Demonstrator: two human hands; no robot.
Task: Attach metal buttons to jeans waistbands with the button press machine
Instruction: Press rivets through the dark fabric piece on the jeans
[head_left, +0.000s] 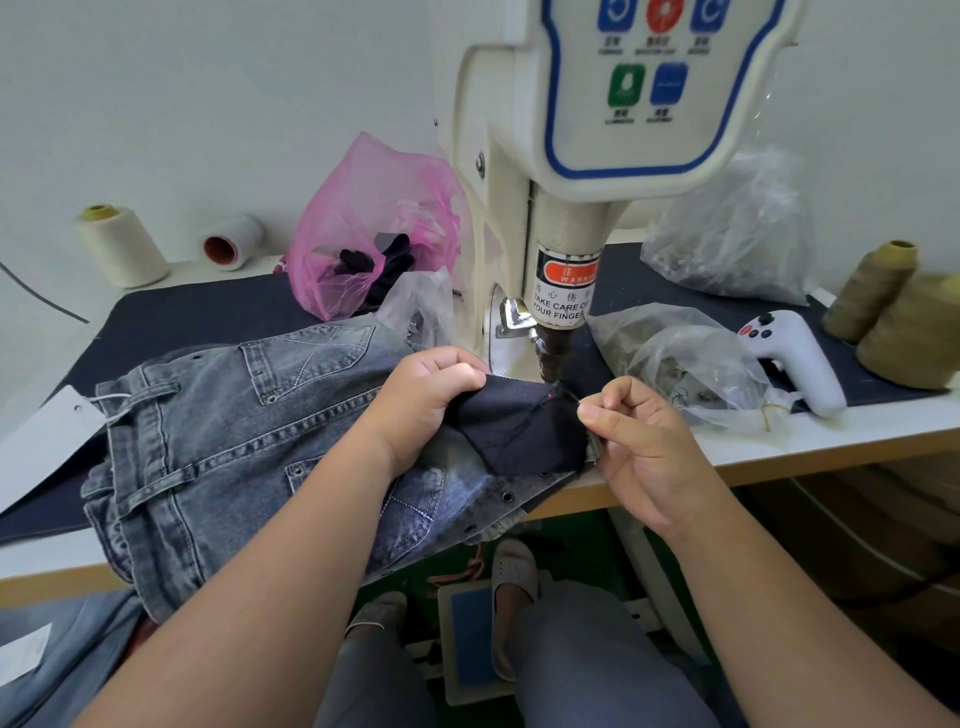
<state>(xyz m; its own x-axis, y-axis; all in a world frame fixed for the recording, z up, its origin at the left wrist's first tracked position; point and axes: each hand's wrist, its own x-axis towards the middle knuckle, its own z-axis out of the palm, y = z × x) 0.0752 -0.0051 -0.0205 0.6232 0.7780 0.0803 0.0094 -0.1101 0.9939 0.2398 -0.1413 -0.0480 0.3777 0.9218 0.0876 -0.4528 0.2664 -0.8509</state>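
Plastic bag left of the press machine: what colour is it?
Pink, see-through bag, clearest in the head view.

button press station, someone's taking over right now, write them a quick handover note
Left hand grips the dark fabric piece at its left edge; right hand pinches its right edge. Both hold it flat under the press head, a red dot on the fabric marking the spot.
Grey jeans lie on the table under the left forearm. Clear bags of metal parts sit right of the machine. One foot rests on the foot pedal.
No button shows at the dot yet. Left: press, then check.
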